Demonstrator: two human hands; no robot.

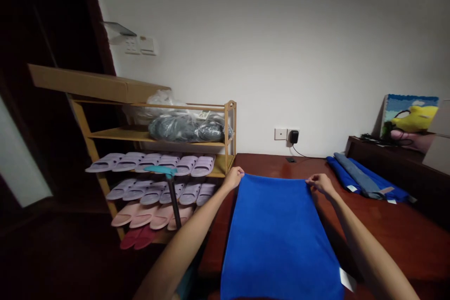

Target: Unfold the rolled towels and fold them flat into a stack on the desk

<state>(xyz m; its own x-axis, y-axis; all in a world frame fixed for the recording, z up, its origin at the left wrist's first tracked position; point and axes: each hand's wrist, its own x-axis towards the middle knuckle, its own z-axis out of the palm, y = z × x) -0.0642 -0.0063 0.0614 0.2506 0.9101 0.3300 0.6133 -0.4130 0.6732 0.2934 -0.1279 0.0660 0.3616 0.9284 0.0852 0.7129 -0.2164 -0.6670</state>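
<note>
A blue towel (281, 234) stretches out before me over the reddish-brown wooden table, its near end running out of the bottom of the view. My left hand (234, 178) pinches the far left corner. At the far right corner, my right hand (320, 183) grips the cloth between thumb and fingers. The far edge between both hands is fairly straight. A white tag (347, 280) sticks out from the towel's right side near the bottom. On the table to the right lie several rolled or folded blue and grey-blue towels (362, 176).
Left of the table (393, 229) stands a wooden shoe rack (230, 136) with lilac, pink and red slippers, plastic-wrapped goods and a cardboard box (94, 85) on top. A black adapter (294, 137) with a cable is plugged into the wall. A painted picture (409, 119) leans at the right.
</note>
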